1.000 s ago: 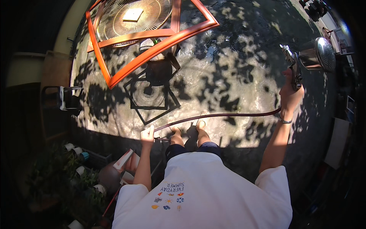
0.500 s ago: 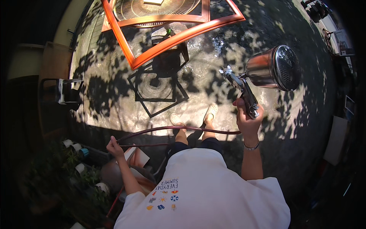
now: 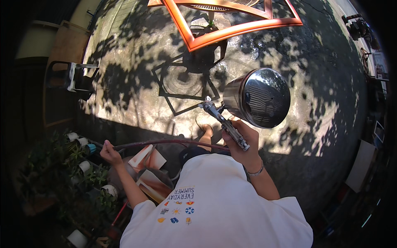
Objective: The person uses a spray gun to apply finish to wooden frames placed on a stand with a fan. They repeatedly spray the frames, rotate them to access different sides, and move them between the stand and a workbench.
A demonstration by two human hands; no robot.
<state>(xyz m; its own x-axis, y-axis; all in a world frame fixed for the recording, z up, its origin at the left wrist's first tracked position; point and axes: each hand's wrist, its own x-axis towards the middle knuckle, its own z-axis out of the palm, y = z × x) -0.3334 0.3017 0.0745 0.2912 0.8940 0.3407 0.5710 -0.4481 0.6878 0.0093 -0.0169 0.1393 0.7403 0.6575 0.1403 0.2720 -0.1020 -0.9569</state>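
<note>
My right hand (image 3: pixel 245 142) is wrapped round the handle of a metal spray gun (image 3: pixel 225 123). A shiny round paint cup (image 3: pixel 266 99) is fixed to the gun's side, and its nozzle points ahead and to the left. My left hand (image 3: pixel 111 153) grips a dark red air hose (image 3: pixel 165 141), which runs in an arc across my front toward the gun. Ahead of me, at the top of the view, orange-painted frames (image 3: pixel 244 29) are raised above the ground, partly cut off by the edge. They stand apart from the gun.
A fan grille (image 3: pixel 231 5) shows behind the frames. A dark stool (image 3: pixel 80 76) stands at the left. Potted plants (image 3: pixel 93 175) line the lower left, beside paint-stained boards (image 3: pixel 151 159). A pale panel (image 3: pixel 360 165) leans at the right. Tree shadows dapple the concrete ground (image 3: pixel 136 74).
My right hand has brought the spray gun left and closer to my body, its cup turned toward me. My left hand has shifted left with the hose. The frames sit further up and right in view.
</note>
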